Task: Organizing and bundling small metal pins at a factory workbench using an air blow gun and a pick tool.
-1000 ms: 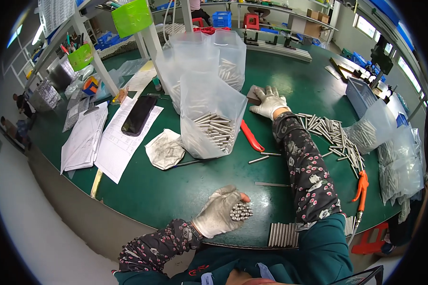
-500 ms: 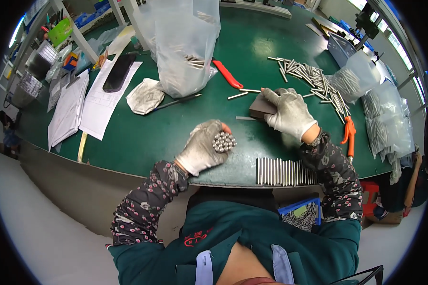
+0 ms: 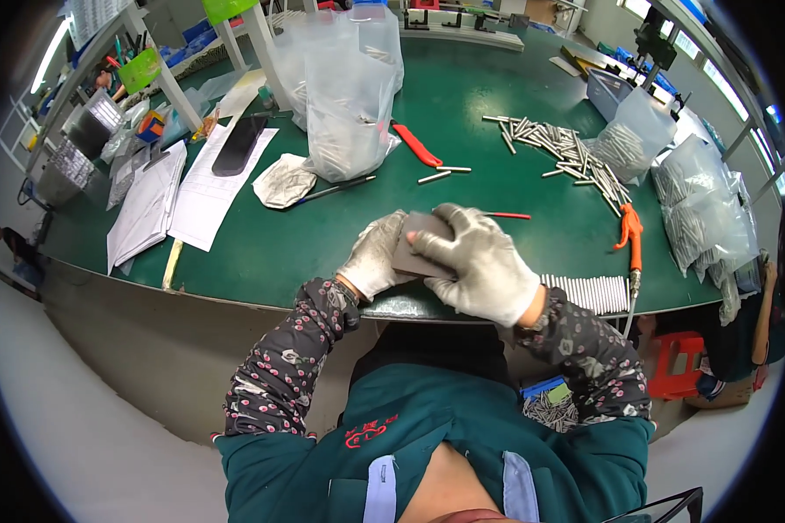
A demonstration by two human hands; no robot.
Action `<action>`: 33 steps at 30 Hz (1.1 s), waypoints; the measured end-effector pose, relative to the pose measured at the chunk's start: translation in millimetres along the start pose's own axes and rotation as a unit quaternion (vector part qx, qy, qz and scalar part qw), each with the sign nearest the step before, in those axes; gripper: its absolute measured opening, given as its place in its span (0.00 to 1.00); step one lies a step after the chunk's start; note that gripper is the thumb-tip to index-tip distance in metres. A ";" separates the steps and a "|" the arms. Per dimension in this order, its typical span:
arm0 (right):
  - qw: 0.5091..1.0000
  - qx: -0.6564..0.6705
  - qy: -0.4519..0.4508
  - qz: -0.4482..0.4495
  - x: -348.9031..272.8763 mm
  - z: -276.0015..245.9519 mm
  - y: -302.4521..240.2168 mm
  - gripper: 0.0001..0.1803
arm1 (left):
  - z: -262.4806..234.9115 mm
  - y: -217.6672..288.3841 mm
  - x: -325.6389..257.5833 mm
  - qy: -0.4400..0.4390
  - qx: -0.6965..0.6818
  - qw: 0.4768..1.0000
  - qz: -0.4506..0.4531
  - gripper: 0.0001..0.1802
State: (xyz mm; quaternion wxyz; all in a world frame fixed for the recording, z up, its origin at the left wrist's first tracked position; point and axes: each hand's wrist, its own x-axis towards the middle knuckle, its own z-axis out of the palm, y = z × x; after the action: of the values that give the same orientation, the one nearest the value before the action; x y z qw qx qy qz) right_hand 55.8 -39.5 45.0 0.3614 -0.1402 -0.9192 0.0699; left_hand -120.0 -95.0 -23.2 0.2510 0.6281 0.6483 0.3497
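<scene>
My right hand [image 3: 488,268], in a white glove, grips a grey-brown block [image 3: 426,242] like a sanding sponge. The block is pressed over the palm side of my gloved left hand [image 3: 377,254], near the table's front edge. My left hand is closed around the bundle of metal pins seen half a second ago; block and fingers now cover the bundle. To the right of my hands, a row of metal pins [image 3: 595,295] lies side by side along the edge. A thin red stick [image 3: 510,215] lies just beyond my right hand.
A loose pin pile [image 3: 576,157] lies at the back right, near filled clear bags [image 3: 702,200] and an orange air gun [image 3: 630,228]. A red-handled tool [image 3: 417,146] lies beside a large bag [image 3: 349,122]. Papers [image 3: 205,205] and a phone [image 3: 240,146] are left.
My right hand has brought the block left and nearer, onto my left hand. The bundle of pins has gone out of sight behind them. The red stick has come into view.
</scene>
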 end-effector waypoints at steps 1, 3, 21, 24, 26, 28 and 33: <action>1.000 0.008 -0.017 -0.011 -5.4 8.1 3.0 0.15 | 0.9 0.6 -0.9 -0.012 -0.016 1.000 -0.010 0.28; 0.970 -0.232 -0.015 0.076 8.7 -6.2 22.1 0.14 | -4.4 2.1 2.5 -0.024 -0.046 0.998 -0.030 0.30; 0.998 -0.002 -0.054 0.032 12.4 -9.2 6.4 0.20 | -4.8 1.8 1.2 -0.016 -0.040 0.999 -0.008 0.26; 0.987 -0.069 -0.084 0.118 9.4 -0.4 14.6 0.21 | -0.8 -1.1 3.6 0.001 -0.015 1.000 -0.006 0.27; 0.972 -0.166 -0.067 0.155 15.6 -10.8 24.1 0.19 | -3.4 2.0 3.0 -0.017 -0.021 1.000 -0.010 0.27; 0.993 -0.031 -0.081 0.074 11.0 -10.4 4.3 0.18 | -4.0 -0.3 1.8 0.005 -0.037 0.998 0.043 0.26; 0.962 -0.234 -0.022 0.138 13.2 -13.0 30.5 0.11 | -4.5 -1.0 4.7 -0.012 0.007 1.000 0.019 0.26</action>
State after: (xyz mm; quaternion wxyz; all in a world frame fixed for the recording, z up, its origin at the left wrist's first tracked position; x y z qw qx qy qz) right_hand 61.8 -6.0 56.0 0.2850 -0.3449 -0.8893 -0.0949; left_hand -124.5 -90.9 -20.6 0.2476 0.6459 0.6356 0.3428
